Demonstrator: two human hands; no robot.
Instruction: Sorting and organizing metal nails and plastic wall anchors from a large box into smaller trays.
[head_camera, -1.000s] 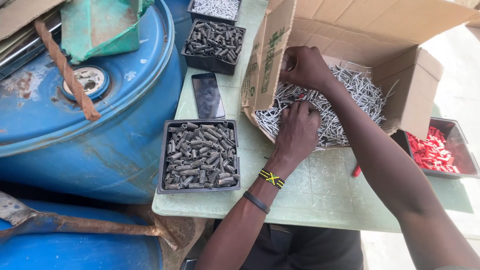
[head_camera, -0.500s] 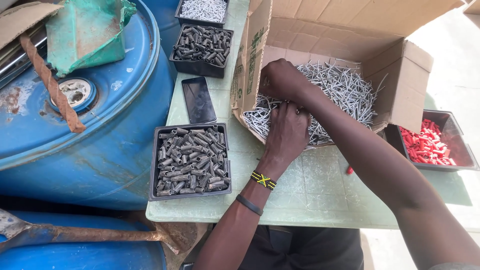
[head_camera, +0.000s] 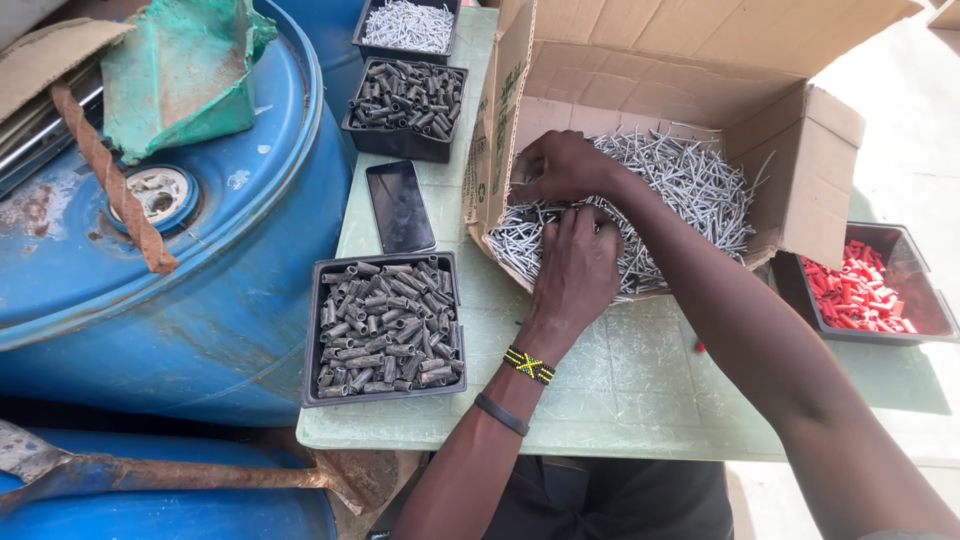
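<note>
Both hands (head_camera: 575, 225) rest in the box (head_camera: 800, 170) of nails (head_camera: 690, 185); phone (head_camera: 400, 207) and trays (head_camera: 385, 325) left, another tray (head_camera: 870, 290) right.

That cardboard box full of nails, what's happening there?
A person has both hands in the cardboard box, which lies open on its side on a green table. The left hand and right hand are picking through the pile of silver nails. Beside the box sit a tray of grey metal sleeves, a dark phone, and a tray of red pieces.
</note>
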